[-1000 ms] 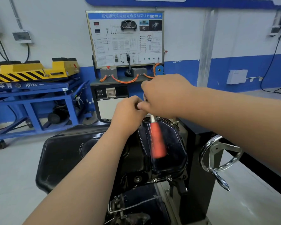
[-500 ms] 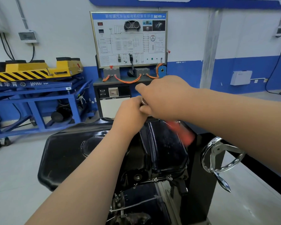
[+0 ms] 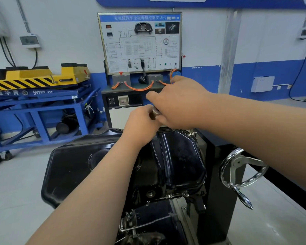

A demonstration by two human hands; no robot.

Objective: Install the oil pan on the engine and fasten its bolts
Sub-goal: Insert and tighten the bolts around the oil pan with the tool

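Much of the work is hidden under my own hands. My left hand [image 3: 141, 124] and right hand [image 3: 180, 106] meet knuckle to knuckle, and only a short silver cylinder [image 3: 155, 110] shows between them. What it belongs to, and what it sits on, I cannot tell. My left hand's fingers are curled round it from below. My right hand is folded over it from the other side, forefinger lifted, and its palm covers anything else it may grip.

The black oil pan [image 3: 178, 156] lies directly beneath both hands, seated on the engine [image 3: 148, 227]. Its far edge is under my right wrist and my left forearm crosses its left side. Bolts [image 3: 170, 196] show along the flange nearest me, well back from my hands. A chrome handwheel [image 3: 242, 170] stands below my right forearm. A black drip tray [image 3: 69, 165] spreads out beyond my left arm.
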